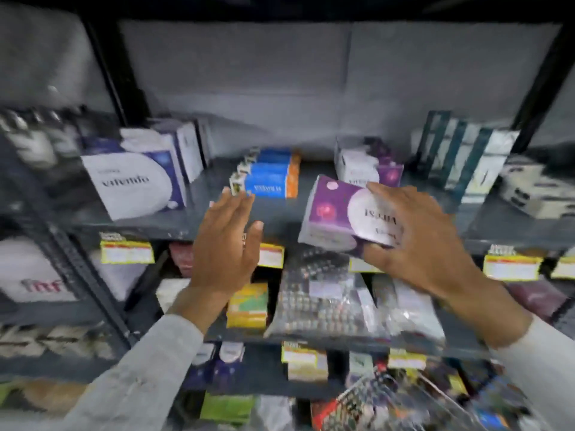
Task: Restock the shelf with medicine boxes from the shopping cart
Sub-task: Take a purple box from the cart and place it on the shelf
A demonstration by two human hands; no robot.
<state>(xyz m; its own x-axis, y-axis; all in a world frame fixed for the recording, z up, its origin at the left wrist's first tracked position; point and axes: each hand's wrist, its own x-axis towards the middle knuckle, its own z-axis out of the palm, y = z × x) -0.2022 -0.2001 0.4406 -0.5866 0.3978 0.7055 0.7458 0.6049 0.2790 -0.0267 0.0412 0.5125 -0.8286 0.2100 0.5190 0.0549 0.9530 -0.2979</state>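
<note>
My right hand (417, 237) grips a purple and white medicine box (334, 213), tilted, just above the front edge of the dark grey shelf (186, 220). Behind it on the shelf stand matching purple and white boxes (367, 164). My left hand (230, 241) hovers flat with fingers apart, to the left of the held box, holding nothing. The wire shopping cart (404, 402) with several packs in it shows at the bottom right.
On the same shelf sit large blue and white boxes (137, 178) at the left, blue and orange boxes (270, 174) in the middle, and teal striped boxes (463, 154) at the right. Lower shelves hold blister packs (320, 303), yellow boxes (247, 306) and yellow price tags (127, 251).
</note>
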